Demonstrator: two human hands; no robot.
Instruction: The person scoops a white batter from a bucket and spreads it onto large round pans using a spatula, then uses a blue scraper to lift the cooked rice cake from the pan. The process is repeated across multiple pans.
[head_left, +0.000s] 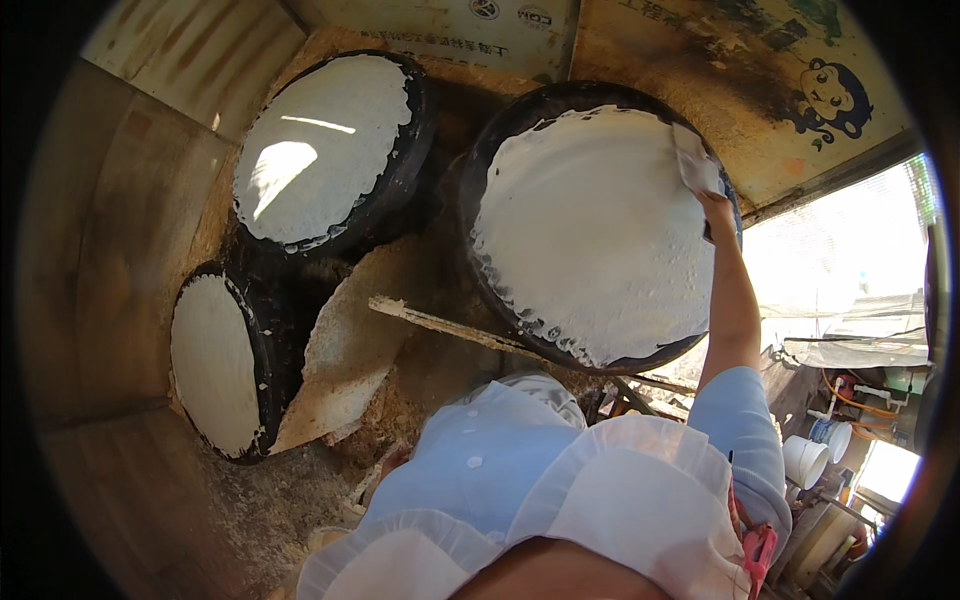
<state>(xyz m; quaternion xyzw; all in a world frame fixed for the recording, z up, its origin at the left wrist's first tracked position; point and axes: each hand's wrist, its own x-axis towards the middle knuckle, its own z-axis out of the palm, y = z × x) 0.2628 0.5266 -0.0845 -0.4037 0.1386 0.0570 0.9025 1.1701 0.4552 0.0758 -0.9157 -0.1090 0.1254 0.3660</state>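
My right hand (718, 212) grips a flat scraper (694, 159) coated in white. The blade rests at the upper right edge of a white batter-like layer (592, 232) covering a large round black pan (474, 157). That layer has a ragged edge, with small lumps along its lower and right parts. Of my left hand (396, 456), at most a small dim part shows beside my blue shirt; its fingers and anything in them are hidden.
Two more black pans hold white layers (322, 150) (214, 367) at upper and lower left. Between the pans stand a rough panel (349, 345) and a batter-crusted stick (450, 326). Printed boards (697, 97) wall the back. White buckets (805, 461) stand at right.
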